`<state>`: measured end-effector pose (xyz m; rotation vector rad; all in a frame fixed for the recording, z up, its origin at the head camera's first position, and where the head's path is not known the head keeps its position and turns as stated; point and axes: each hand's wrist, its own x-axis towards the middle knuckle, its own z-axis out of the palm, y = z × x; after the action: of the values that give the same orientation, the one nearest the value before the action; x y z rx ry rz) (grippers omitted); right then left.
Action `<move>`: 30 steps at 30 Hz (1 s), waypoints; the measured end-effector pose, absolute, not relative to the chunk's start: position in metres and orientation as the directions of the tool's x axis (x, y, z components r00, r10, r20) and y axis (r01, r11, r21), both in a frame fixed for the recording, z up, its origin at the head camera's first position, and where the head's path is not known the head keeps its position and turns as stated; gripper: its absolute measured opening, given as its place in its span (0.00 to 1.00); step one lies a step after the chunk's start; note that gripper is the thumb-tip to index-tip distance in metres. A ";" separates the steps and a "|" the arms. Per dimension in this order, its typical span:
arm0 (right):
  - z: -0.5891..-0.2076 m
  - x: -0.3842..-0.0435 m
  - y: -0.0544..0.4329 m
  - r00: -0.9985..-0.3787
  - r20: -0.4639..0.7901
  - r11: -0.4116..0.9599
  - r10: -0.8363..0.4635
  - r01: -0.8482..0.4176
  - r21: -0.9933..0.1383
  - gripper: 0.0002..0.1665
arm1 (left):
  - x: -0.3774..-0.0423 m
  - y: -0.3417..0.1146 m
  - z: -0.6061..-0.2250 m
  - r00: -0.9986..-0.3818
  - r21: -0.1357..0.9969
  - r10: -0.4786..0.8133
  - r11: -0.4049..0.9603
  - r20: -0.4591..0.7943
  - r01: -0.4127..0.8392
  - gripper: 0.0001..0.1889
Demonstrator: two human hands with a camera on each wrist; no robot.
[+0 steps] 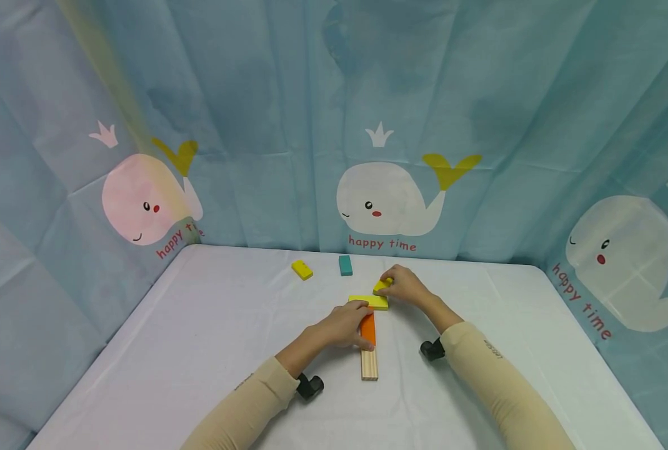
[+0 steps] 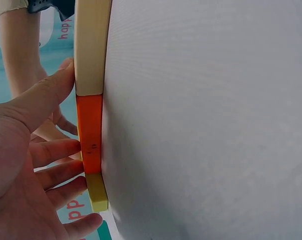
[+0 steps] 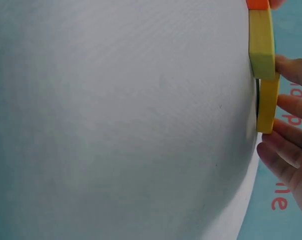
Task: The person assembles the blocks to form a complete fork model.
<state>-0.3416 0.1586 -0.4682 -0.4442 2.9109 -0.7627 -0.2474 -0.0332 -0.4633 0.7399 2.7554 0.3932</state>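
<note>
In the head view a plain wooden block point(image 1: 370, 364), an orange block point(image 1: 368, 329) and a crosswise yellow block point(image 1: 375, 303) lie joined in a line. My left hand point(image 1: 342, 325) rests over the orange block, its thumb near the wooden block and its fingertips touching the orange and yellow ones; the fingers look fairly straight in the left wrist view. Just beyond the crosswise block, my right hand point(image 1: 405, 286) pinches a smaller yellow block point(image 1: 382, 286) between thumb and fingers. In the right wrist view this smaller block point(image 3: 267, 105) sits against the crosswise block's end.
Farther back on the white-covered table point(image 1: 199, 325) lie another yellow block point(image 1: 302, 270) and a teal block point(image 1: 345, 265). A blue curtain point(image 1: 289, 125) printed with whales hangs behind the table. Black devices point(image 1: 310, 387) are worn at both wrists.
</note>
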 end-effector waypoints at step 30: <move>-0.469 -0.339 0.155 -0.959 -0.047 0.854 -0.279 -0.226 -0.469 0.21 | -0.246 -0.032 -0.459 -0.844 0.319 0.508 0.840 -0.174 0.440 0.43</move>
<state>-0.3389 0.1546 -0.4685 -0.3981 2.9156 -0.7164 -0.2456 -0.0323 -0.4592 0.7256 2.7670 0.3916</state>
